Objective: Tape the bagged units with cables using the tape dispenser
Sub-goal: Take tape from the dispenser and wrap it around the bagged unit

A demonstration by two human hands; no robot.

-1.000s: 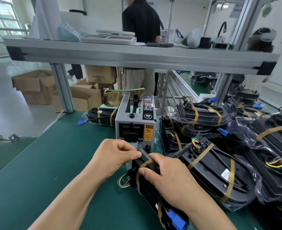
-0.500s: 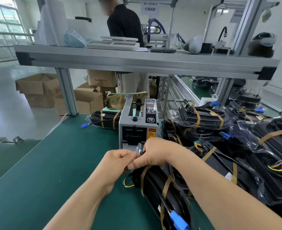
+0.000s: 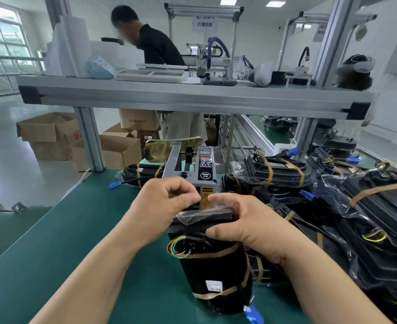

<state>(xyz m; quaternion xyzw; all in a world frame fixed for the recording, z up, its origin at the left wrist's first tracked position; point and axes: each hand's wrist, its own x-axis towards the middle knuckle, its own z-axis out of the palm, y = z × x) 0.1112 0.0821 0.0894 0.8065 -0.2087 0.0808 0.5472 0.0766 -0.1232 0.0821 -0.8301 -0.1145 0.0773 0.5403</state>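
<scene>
A black bagged unit (image 3: 212,270) stands tilted up on the green bench, wrapped with brown tape bands, coloured wires at its left and a blue plug at its bottom. My right hand (image 3: 244,220) grips its top end, fingers curled over the folded plastic bag. My left hand (image 3: 167,202) is just left of it, thumb and fingers pinched together at the bag's top edge, right in front of the grey tape dispenser (image 3: 193,169). What the left fingers pinch is too small to tell.
A pile of taped bagged units (image 3: 333,206) fills the bench to the right. One more bagged unit (image 3: 143,171) lies behind the dispenser at left. An aluminium shelf (image 3: 181,97) spans overhead on posts. Another person stands beyond it. Cardboard boxes (image 3: 52,134) sit on the floor.
The unit has been tipped up from lying flat to standing on end. My right hand moved from the dispenser mouth onto the unit's top end; my left hand rose with it.
</scene>
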